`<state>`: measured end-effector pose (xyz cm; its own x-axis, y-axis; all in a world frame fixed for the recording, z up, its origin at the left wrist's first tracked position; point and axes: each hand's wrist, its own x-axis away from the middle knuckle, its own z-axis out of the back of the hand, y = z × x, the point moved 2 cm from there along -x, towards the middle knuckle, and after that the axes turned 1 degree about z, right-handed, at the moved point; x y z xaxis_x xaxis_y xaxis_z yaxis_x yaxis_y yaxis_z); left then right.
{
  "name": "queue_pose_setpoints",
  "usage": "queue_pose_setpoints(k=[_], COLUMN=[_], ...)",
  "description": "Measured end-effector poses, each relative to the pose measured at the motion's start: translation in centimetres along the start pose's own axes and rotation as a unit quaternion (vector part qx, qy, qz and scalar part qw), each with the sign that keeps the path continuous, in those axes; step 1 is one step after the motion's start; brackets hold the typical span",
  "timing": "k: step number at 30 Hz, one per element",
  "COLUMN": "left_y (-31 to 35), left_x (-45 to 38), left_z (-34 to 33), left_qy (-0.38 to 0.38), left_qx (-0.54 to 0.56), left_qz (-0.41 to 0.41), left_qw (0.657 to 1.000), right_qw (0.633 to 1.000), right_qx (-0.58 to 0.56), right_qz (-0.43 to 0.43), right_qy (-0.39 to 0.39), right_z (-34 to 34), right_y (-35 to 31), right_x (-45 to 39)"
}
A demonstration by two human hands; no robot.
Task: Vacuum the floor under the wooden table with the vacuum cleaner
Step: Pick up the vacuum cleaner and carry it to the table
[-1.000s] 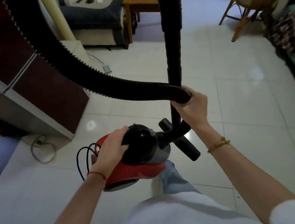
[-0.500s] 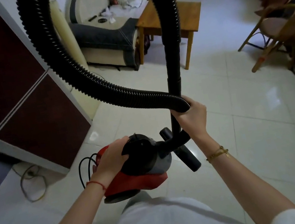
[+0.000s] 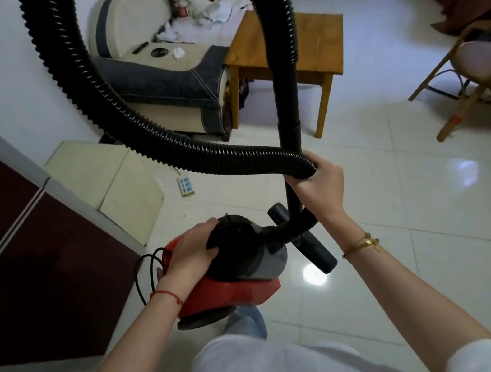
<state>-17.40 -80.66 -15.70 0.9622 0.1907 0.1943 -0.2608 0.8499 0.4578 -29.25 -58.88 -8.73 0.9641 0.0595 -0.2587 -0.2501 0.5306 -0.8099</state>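
— Head view: what does the vacuum cleaner look like?
— Small red canister with a black and grey top, carried above the white tile floor at centre frame. A ribbed black hose loops up toward 11 o'clock; a rigid black tube rises toward 12.
— And the hands?
— The left hand curls round the canister's black top. The right hand grips the hose end.
— The wooden table?
— At 1 o'clock, beside a cluttered sofa.
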Motion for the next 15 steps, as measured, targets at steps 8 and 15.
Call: queue_pose_setpoints(k=[8, 15], left_y=[-1.8, -2.5], left_x=[-16.2, -29.9], left_z=[5.5, 8.0], left_qy=[0.028, 0.028], left_qx=[0.001, 0.026], left_qz=[-0.052, -0.03], left_qw=[0.998, 0.999], right_qw=[1.0, 1.0], right_qx=[0.005, -0.008], right_qz=[0.001, 0.003], right_qy=[-0.002, -0.019], right_z=[-7.3, -12.6], right_y=[0.2, 1.5], right_x=[-15.8, -29.3])
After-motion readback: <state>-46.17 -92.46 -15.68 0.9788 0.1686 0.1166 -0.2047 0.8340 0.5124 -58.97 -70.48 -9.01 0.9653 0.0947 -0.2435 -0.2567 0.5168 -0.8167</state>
